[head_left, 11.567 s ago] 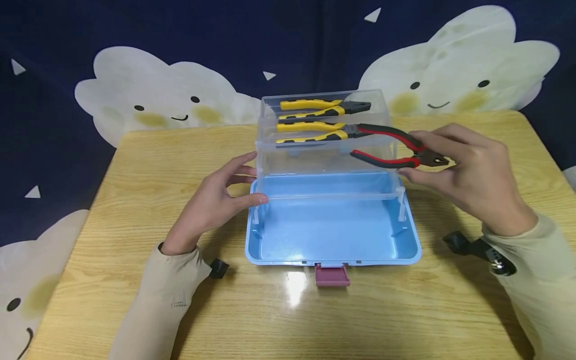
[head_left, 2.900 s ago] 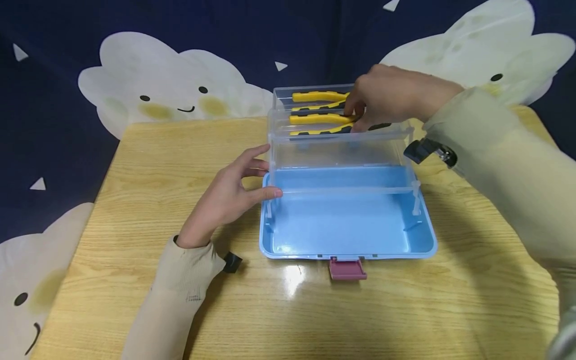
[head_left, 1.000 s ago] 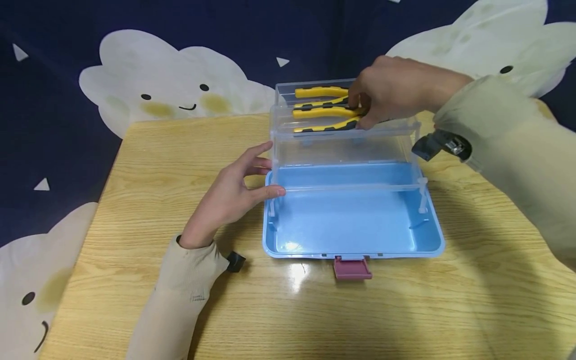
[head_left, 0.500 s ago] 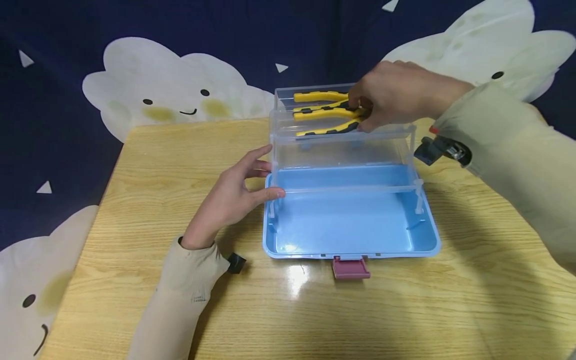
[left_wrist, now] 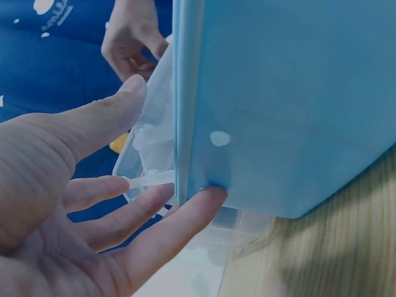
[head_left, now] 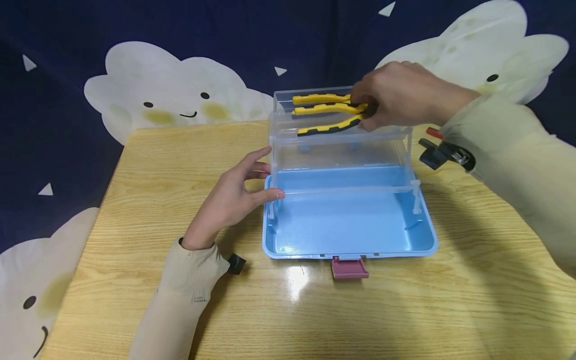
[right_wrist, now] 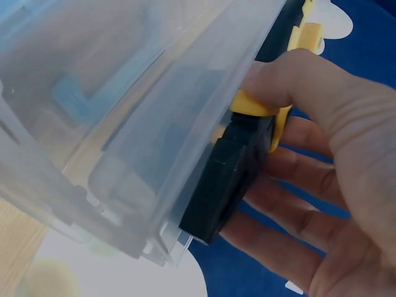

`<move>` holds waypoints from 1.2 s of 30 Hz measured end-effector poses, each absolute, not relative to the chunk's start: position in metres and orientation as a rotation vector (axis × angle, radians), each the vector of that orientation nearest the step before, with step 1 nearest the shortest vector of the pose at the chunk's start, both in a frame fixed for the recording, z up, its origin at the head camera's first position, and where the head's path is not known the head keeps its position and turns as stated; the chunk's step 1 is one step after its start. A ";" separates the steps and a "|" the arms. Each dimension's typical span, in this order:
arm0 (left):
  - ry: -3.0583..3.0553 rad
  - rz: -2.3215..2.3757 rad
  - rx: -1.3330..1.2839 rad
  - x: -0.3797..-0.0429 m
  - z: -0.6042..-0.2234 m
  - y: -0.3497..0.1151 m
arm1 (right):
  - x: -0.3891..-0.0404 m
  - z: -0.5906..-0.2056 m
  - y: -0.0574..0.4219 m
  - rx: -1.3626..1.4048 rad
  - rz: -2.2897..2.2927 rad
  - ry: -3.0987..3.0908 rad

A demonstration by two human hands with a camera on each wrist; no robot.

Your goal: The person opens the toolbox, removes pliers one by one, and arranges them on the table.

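Observation:
My right hand [head_left: 400,95] holds a pair of yellow-and-black pliers [head_left: 330,127] at the pivot, over the front upper clear tray [head_left: 342,153]. Its dark jaws show beside the tray wall in the right wrist view, below my thumb. Another yellow-and-black pair [head_left: 315,99] lies behind it in the back tray, its head hidden by my hand. My left hand [head_left: 227,197] rests on the left end of the blue toolbox [head_left: 342,227], thumb over the front rim. In the left wrist view its fairly straight fingers touch the blue wall [left_wrist: 278,111].
A purple latch [head_left: 350,268] hangs at the toolbox front. Something red [head_left: 434,132] peeks out beside the right sleeve, mostly hidden. Wood-grain table [head_left: 148,185] surrounds the box. A dark cloud-patterned cloth [head_left: 252,30] stands behind.
Earlier my right hand held red-and-black pliers; now it holds a yellow-and-black pair. Over the last second those handles rise, spread and turn slightly. My left hand stays at the toolbox end.

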State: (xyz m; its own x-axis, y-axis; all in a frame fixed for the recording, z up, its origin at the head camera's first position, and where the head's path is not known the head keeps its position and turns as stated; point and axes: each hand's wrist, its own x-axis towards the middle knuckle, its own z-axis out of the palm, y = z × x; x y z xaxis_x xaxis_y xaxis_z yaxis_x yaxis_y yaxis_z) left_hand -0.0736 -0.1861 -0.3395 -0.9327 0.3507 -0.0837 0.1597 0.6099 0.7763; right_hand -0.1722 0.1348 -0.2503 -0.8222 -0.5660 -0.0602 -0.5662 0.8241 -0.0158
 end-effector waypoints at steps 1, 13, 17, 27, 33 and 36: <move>2.609 1.224 0.422 -0.074 -0.339 -0.186 | -0.172 -0.250 0.136 -0.925 -0.012 2.953; 2.609 1.231 0.430 -0.078 -0.341 -0.187 | -0.164 -0.253 0.143 -1.027 -0.152 3.064; 2.609 1.234 0.434 -0.080 -0.342 -0.188 | -0.160 -0.255 0.145 -1.049 -0.198 3.092; 2.604 1.234 0.424 -0.081 -0.342 -0.188 | -0.148 -0.258 0.153 -1.170 -0.321 3.180; 2.608 1.232 0.431 -0.081 -0.342 -0.189 | -0.139 -0.258 0.157 -1.229 -0.408 3.209; 2.602 1.231 0.435 -0.081 -0.342 -0.190 | -0.134 -0.259 0.159 -1.271 -0.457 3.213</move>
State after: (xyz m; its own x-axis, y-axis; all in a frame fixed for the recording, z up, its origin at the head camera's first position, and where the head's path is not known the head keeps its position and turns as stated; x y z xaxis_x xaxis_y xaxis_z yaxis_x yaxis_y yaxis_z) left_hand -0.0812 -0.1898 -0.3423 -0.9295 0.3601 -0.0797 0.1667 0.6029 0.7802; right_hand -0.1338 0.1589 -0.2588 -0.6834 -0.6083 0.4037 -0.6968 0.7085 -0.1119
